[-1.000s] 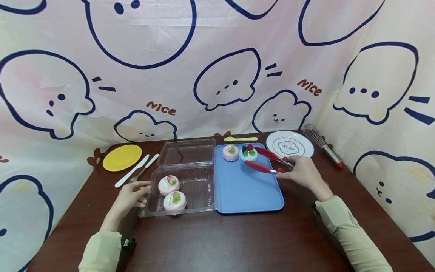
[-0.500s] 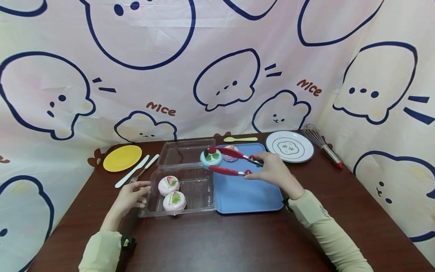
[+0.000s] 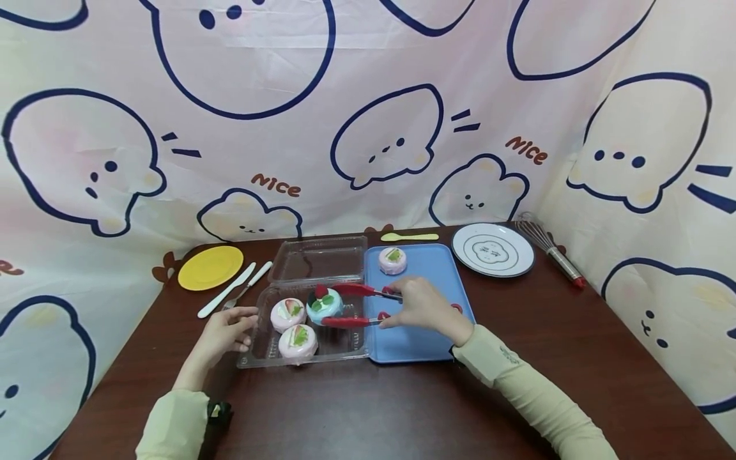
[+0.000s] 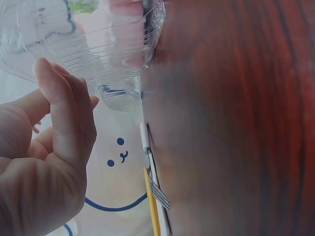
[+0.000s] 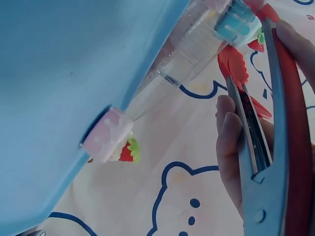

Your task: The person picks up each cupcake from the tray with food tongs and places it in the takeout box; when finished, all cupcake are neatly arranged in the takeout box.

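My right hand (image 3: 427, 306) grips red-tipped metal tongs (image 3: 352, 321). Between the tong tips is a blue toy cupcake (image 3: 331, 309) topped with berries and a green leaf. It is at the clear hinged plastic container (image 3: 358, 345), right of two pink toy cakes, the upper cake (image 3: 288, 314) and the lower cake (image 3: 298, 344). Whether its base touches the container floor cannot be told. At the container's left edge my left hand (image 3: 225, 332) has loosely bent fingers. In the left wrist view these fingers (image 4: 55, 93) lie close to the clear plastic wall; contact is unclear.
A blue tray (image 3: 418, 342) stands right of the container, bearing one pink cake (image 3: 393, 260). Around them lie a yellow plate (image 3: 210, 268), white knife (image 3: 227, 291), fork (image 3: 248, 285), yellow spoon (image 3: 409, 237), white plate (image 3: 492, 250) and whisk (image 3: 552, 253).
My right hand has moved left with the tongs, carrying the blue cupcake from the tray to the container beside the pink cakes. My left hand has stayed in place.
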`<state>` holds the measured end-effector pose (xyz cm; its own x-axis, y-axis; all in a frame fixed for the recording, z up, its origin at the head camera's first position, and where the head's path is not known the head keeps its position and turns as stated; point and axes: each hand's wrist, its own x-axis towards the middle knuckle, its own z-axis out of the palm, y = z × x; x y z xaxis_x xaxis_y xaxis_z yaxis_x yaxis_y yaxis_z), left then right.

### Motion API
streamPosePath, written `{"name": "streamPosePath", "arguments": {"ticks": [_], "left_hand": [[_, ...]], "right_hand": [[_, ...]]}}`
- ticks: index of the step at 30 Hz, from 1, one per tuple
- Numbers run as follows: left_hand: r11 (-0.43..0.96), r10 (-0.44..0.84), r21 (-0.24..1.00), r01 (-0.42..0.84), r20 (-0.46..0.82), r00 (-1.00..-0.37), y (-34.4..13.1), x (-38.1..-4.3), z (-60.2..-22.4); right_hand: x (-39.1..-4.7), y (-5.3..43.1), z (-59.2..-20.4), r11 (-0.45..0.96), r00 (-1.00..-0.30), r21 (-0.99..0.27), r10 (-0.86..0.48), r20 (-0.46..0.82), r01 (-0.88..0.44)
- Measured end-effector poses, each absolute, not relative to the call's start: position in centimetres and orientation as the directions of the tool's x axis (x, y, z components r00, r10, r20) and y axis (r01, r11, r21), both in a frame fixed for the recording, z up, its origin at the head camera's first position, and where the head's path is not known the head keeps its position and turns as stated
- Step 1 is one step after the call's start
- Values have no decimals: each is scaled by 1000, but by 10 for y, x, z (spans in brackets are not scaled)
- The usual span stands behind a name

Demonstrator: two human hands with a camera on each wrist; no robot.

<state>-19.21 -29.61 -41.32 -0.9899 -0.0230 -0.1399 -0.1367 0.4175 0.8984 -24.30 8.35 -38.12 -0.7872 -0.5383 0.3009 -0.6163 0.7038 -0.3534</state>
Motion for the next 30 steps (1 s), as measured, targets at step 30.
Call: {"name": "streamPosePath", "arguments": {"ticks": [30], "left_hand": [[415,-28,897,-149,-151,-988,-298,-195,-416]], "right_hand": [[-247,59,-373,769,-833,-328,-534,141,-549]]}}
